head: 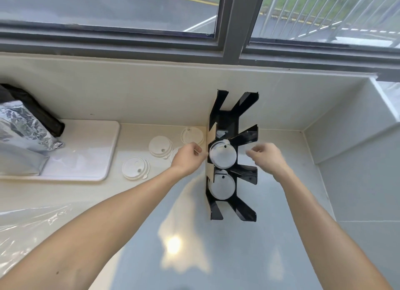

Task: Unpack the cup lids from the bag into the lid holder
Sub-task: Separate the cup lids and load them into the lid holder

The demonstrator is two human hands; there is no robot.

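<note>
— Fingers [198, 150] of the left hand [187, 159] are pinched together against the left rim of the middle lid; nothing else is seen gripped by them. What is laid out at the far left?

— At the far left a crinkled silver bag [23, 136] is propped on a white tray [86, 151], with a black bag [36, 110] behind it. Clear plastic film [28, 229] is spread over the near left corner of the tabletop [164, 203].

— And the loose lids?

— Three white lids are seen flat on the tabletop, right of the tray: a near lid [135, 168], a second lid [160, 146] and a far lid [192, 136] by the wall. A fourth is mostly hidden behind the left hand.

— Where is the holder placed?

— The black lid holder [232, 157] is stood between the two hands. The middle lid [223, 156] is seated in its central slot, and a lower lid [221, 186] in the slot nearest the person.

— And on the right?

— The right hand [267, 157] is held just beside the holder's right arms, its fingers [251, 153] loosely curled and apart, with nothing grasped.
</note>
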